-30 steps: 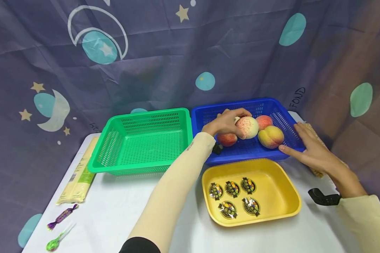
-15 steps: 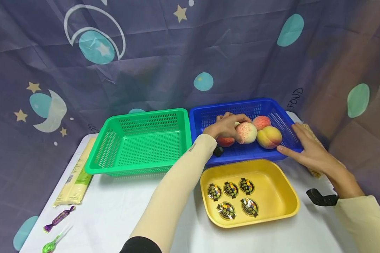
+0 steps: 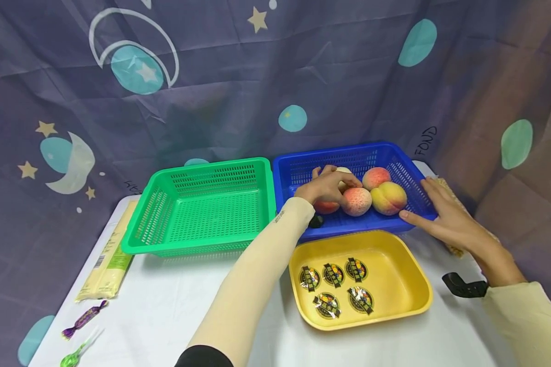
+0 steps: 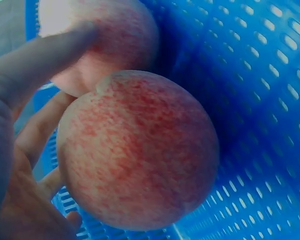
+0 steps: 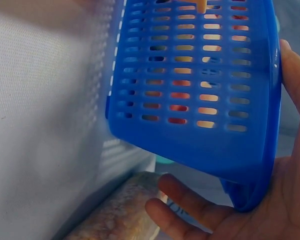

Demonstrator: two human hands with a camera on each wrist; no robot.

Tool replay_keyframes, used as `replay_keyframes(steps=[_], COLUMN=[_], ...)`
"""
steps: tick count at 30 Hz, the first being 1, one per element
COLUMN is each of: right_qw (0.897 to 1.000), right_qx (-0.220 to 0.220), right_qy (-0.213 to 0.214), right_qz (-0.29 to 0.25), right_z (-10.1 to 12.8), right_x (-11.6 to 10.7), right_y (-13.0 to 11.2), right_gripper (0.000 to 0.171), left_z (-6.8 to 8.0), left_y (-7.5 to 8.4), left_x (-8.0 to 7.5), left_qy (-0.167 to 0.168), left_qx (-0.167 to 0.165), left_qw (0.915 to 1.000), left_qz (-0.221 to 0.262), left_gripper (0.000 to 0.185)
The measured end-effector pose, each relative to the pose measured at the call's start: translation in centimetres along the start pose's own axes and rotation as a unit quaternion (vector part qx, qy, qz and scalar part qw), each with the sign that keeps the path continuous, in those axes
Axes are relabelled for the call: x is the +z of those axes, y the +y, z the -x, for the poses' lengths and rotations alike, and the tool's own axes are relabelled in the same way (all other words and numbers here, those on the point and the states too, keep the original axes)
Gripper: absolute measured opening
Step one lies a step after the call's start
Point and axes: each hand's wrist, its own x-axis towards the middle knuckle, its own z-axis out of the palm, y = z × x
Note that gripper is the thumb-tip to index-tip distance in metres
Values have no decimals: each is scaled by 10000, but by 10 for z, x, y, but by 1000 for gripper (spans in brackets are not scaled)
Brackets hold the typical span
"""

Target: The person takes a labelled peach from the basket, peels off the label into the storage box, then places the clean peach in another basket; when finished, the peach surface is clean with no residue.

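Peach [image 3: 356,201] in the left hand [image 3: 325,187], now lower than in the two earlier head views: it was held above the other fruit and has since come down to the floor of the blue basket [image 3: 298,173], close to the basket's near wall. The left wrist view shows this speckled peach [image 4: 137,150] cupped against the palm with the fingers [image 4: 37,70] curled round it, so the grip is not released. The descent suggests that the peach is being set down inside the blue basket rather than carried out of it.

Right hand [image 3: 445,219]: flat, fingers straight, pressed against the right-hand outer wall of the blue basket, unchanged in place across the three head views; the right wrist view shows the palm [image 5: 290,200] against the basket corner [image 5: 205,75], steadying it.

Counts, placed from the blue basket: four peaches inside it, one partly hidden under the left hand. One green basket [image 3: 202,204] touching its left wall, nothing visible in it. One yellow tray [image 3: 408,285] just in front, holding five round wrapped sweets [image 3: 335,275]. One long yellow packet [image 3: 107,260] and two twist-wrapped candies [image 3: 83,318] well to the left. One tan packet [image 3: 454,247] to its right, mostly hidden behind the right hand.
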Motion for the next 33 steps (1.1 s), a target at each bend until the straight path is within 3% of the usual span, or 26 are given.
replay_keyframes(steps=[12, 19, 25, 33], right_qw=[10000, 9999, 9999, 9997], right_qx=[-5, 110, 69, 81], right_qy=[-52, -42, -30, -93], right_qz=[-20, -104, -139, -198], right_z=[-1, 1, 1, 2], right_x=[-1, -1, -1, -1], right_y=[-3, -1, -2, -3], right_gripper=[103, 104, 102, 102], left_z=[11, 30, 65, 130], left_y=[-2, 0, -4, -22], left_x=[-14, -32, -50, -60], left_qy=[65, 405, 881, 1559], left_qx=[44, 268, 490, 421], left_qw=[10000, 9987, 9944, 9828], left_qz=[45, 169, 321, 893], left_gripper=[52, 49, 46, 44])
